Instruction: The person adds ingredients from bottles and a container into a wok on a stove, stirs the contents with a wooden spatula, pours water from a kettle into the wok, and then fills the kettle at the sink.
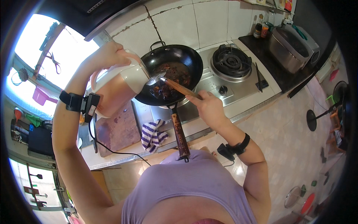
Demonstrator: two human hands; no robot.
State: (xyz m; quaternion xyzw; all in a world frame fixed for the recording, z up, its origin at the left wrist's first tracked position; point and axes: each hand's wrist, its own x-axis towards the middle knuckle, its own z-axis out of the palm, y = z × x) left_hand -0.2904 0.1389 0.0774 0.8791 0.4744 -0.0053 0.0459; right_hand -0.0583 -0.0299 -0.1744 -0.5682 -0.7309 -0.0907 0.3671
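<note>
My left hand grips the handle of a white and pink jug. The jug is tilted, its mouth end at the left rim of a black wok. Dark liquid with brown pieces of food lies in the wok. In my right hand is the wooden handle of a cooking spatula; its metal head is over the wok, close to the jug's mouth. The wok's worn wooden handle points towards me, with neither hand on it. Whether anything pours from the jug I cannot tell.
Right of the wok is a gas burner on the steel hob, with chopsticks beside it. A striped cloth and a stained cutting board lie at the counter's front left. Bottles and a steel appliance stand far right.
</note>
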